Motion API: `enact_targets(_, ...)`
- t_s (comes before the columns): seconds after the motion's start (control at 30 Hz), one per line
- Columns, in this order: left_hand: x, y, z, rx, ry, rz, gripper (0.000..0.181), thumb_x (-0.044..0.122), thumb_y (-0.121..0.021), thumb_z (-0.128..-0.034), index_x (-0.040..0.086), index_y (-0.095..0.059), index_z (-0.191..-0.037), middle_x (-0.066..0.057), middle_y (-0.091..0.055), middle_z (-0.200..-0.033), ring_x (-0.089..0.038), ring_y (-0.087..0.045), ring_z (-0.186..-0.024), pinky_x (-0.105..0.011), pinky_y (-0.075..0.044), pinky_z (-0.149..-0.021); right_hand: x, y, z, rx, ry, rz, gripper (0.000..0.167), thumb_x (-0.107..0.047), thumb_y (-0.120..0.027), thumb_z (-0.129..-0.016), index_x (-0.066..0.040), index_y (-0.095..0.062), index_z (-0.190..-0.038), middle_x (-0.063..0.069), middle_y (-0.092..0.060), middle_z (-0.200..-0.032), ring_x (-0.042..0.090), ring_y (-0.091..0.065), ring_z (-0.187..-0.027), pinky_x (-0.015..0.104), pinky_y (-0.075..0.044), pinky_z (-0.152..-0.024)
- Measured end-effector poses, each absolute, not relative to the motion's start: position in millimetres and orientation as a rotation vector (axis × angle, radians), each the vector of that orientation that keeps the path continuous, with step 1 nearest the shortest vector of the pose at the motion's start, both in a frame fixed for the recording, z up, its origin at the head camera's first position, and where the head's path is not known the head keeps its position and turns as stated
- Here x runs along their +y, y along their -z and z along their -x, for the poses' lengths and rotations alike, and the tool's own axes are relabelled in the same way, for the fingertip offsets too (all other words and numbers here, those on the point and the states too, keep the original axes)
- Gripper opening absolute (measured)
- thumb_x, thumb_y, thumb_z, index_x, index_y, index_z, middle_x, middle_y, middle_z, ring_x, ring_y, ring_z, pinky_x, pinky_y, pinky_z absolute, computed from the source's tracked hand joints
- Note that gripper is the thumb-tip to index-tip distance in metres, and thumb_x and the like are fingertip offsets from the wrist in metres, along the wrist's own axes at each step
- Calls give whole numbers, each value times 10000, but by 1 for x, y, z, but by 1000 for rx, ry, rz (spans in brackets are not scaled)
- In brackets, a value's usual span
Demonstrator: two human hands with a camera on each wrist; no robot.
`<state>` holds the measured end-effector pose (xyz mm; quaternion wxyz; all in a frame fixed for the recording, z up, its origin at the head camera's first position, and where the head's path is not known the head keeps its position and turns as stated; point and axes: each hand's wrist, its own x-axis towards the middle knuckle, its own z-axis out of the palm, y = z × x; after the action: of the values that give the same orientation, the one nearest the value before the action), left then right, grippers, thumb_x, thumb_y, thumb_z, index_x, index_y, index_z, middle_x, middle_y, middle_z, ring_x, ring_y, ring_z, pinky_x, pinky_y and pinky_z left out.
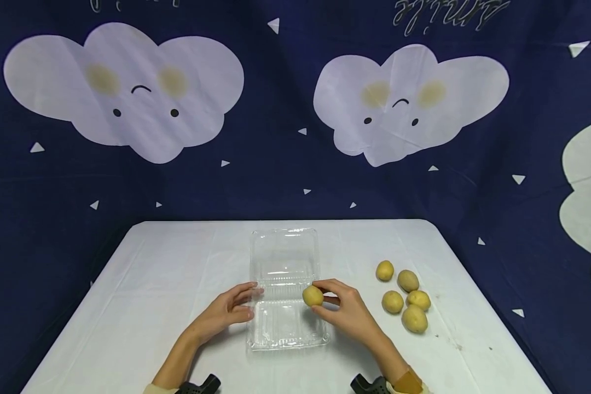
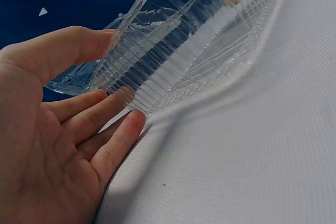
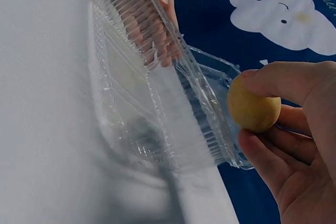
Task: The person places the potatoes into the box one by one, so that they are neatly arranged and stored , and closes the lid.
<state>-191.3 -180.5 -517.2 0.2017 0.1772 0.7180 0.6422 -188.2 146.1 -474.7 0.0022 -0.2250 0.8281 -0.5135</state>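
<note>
Pinches a potato (image 1: 312, 296) in the right hand (image 1: 348, 311) above the right side of a clear container (image 1: 283, 329), resting the unclenched left hand (image 1: 224, 308) against its left wall.

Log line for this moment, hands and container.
right hand: holds potato above clear container | left hand: at container's left side | lid: open | potatoes inside: none | five potatoes: on table, right of container

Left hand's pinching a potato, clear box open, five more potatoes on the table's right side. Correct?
Not quite: the right hand pinches the potato, as the head view shows. The clear box is open and five more potatoes lie on the right side of the table.
</note>
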Motion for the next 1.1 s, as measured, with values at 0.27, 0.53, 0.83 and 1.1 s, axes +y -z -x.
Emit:
enact_targets(0.27,-181,517,190,2034,-1787,-489,642,124,-592,-913,122,-275,-1471,-103,-395,-1492,-344,-380,-1361,-196,-441,-969,136,477,192,2573,1602,769,487,-199,-776,-776,-113,-600,-1223,-44,-618,-1194,137,-605,-1101,242,-524,-885)
enact_targets(0.53,-180,517,190,2078,-1766,-450,642,168,-617,-903,165,-302,-1463,-45,-418,-1484,-317,-320,-1404,-259,-431,-1011,130,482,192,2582,1574,785,478,-238,-762,-792,-103,-601,-1221,-20,-622,-1193,173,-612,-1098,255,-526,-885)
enact_targets(0.83,-179,521,188,2055,-1769,-460,646,158,-622,-898,132,-302,-1459,-58,-417,-1484,-326,-320,-1402,-252,-434,-1015,124,486,191,2578,1528,863,481,-219,-751,-803,-77,-588,-1232,-1,-620,-1198,169,-625,-1073,244,-529,-875)
enact_targets(1.1,-181,518,191,2066,-1765,-485,641,150,-611,-905,123,-294,-1462,-78,-416,-1483,-332,-333,-1393,-225,-445,-984,113,483,194,2578,1490,868,449,-167,-752,-796,-91,-601,-1212,-34,-625,-1170,152,-618,-1076,243,-530,-872)
